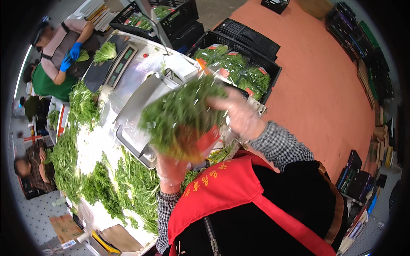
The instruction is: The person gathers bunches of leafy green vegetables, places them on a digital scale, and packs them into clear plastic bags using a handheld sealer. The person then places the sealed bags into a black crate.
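A clear plastic bag of leafy greens (182,112) with a red label is held up between my two gloved hands, blurred by motion. On its right side my right hand (241,113), in a clear plastic glove, grips the bag. My left hand (171,168), gloved the same way, is under the bag's lower end; its fingers are mostly hidden. Behind the bag stands a metal packing stand with a tray (131,144). Loose leafy greens (137,179) lie on the white table to the left.
A black crate (276,76) with several bagged greens stands beyond the table. A scale (120,67) sits on the table near a co-worker in blue gloves (75,51). Another person (35,166) sits at the far left. Orange floor (307,96) extends at right.
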Motion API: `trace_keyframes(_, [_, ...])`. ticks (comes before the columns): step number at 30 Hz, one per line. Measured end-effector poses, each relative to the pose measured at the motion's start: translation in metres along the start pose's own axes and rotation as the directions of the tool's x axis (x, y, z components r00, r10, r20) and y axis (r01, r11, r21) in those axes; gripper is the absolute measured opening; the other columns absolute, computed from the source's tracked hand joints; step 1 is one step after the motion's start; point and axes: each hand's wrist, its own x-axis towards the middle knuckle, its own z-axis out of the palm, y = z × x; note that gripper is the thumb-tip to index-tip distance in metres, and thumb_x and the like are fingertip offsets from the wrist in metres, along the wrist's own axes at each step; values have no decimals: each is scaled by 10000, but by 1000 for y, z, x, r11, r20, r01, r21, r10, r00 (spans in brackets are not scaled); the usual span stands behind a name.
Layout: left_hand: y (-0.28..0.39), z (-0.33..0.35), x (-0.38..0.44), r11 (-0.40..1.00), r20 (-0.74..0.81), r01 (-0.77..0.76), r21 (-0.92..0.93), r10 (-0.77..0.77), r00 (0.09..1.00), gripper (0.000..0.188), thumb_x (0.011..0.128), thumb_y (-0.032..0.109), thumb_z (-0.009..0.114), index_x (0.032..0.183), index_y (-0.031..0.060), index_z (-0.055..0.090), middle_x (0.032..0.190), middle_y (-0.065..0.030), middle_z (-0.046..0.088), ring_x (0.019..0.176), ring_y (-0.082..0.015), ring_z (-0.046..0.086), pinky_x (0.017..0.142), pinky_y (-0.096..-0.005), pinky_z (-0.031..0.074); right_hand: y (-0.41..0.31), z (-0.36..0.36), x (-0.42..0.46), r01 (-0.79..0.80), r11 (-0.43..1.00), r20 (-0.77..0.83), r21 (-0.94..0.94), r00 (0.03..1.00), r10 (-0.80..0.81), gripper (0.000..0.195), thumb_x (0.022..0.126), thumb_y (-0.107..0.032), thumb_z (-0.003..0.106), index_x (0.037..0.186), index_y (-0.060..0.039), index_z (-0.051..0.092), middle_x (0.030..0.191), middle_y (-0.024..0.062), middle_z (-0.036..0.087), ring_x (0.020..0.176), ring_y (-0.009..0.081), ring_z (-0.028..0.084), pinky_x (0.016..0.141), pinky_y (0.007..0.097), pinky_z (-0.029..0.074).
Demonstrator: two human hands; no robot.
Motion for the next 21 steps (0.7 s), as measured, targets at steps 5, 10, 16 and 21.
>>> trace_keyframes(5, [-6, 20, 25, 970, -162, 236, 51, -225, 961, 820, 935, 720, 372, 1436, 73, 434, 1195, -204, 649, 1024, -295, 636, 968, -421, 469, -69, -90, 28, 377, 924, -386, -72, 843, -374, 404, 890, -77, 681, 1273, -17, 569, 1190, 79, 656, 1029, 193, 637, 914, 362, 533])
trace_keyframes(10, [-31, -2, 25, 934, -242, 358, -6, -349, 905, 718, 936, 647, 498, 1323, 42, 518, 1174, -197, 643, 1014, -280, 617, 939, -413, 471, -67, -247, 86, 445, 879, -636, -172, 631, -445, 382, 896, -82, 690, 1250, 3, 576, 1140, 91, 666, 970, 220, 650, 855, 365, 532])
trace_keyframes(16, [-42, -6, 21, 890, -386, 451, -72, -442, 810, 721, 932, 643, 514, 1307, 27, 507, 1129, -171, 639, 997, -277, 611, 944, -412, 469, 8, -354, 101, -21, 967, -803, -254, 563, -198, 512, 922, -263, 687, 1328, -4, 514, 1232, 141, 623, 1107, 314, 594, 962, 452, 463])
trace_keyframes(21, [-31, 4, 49, 878, -400, 477, -43, -452, 797, 683, 961, 600, 498, 1315, 16, 492, 1133, -178, 643, 985, -270, 617, 931, -400, 477, 118, -520, 118, -824, 245, -857, -511, 465, -222, 513, 884, -244, 703, 1300, 7, 537, 1265, 215, 596, 1154, 390, 579, 955, 425, 473])
